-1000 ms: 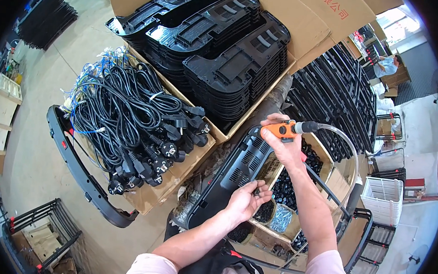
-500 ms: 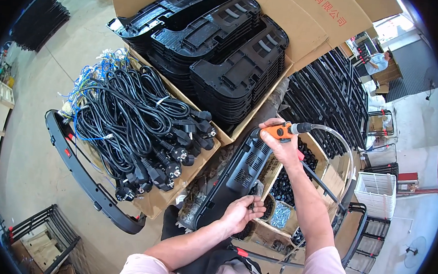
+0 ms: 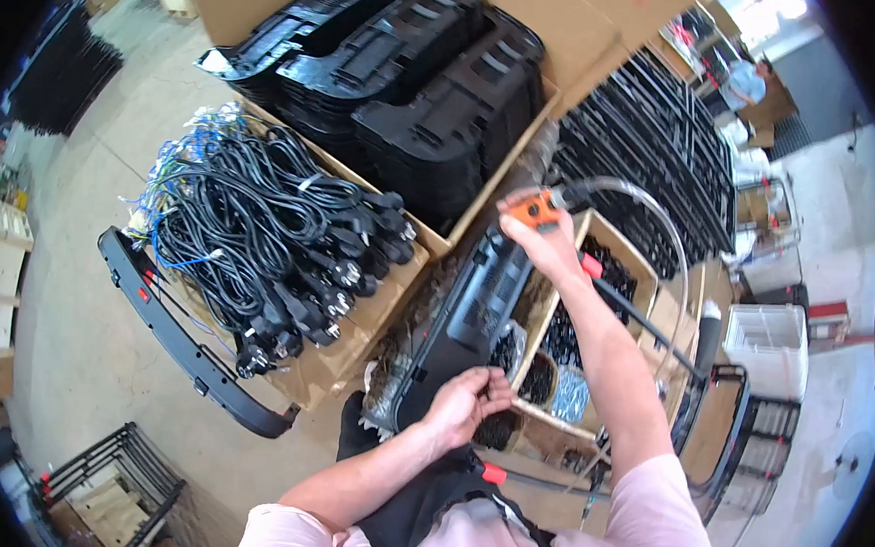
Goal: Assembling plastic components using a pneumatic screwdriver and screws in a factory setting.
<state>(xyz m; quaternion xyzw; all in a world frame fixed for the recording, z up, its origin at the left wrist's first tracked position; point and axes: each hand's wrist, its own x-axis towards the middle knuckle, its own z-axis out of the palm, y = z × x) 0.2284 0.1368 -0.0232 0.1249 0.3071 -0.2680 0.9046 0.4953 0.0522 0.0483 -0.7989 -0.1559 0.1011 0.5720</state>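
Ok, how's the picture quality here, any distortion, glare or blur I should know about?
Head view: strong fisheye, so the cardboard box edges bow toward a black rim. Top right is blown out by daylight. The left hand on the long black panel and the right hand holding the orange tool look sharp; the cables are evenly lit.

Single head cam, fisheye, looks steeply down from close above at black panel [image 3: 465, 315] & hands
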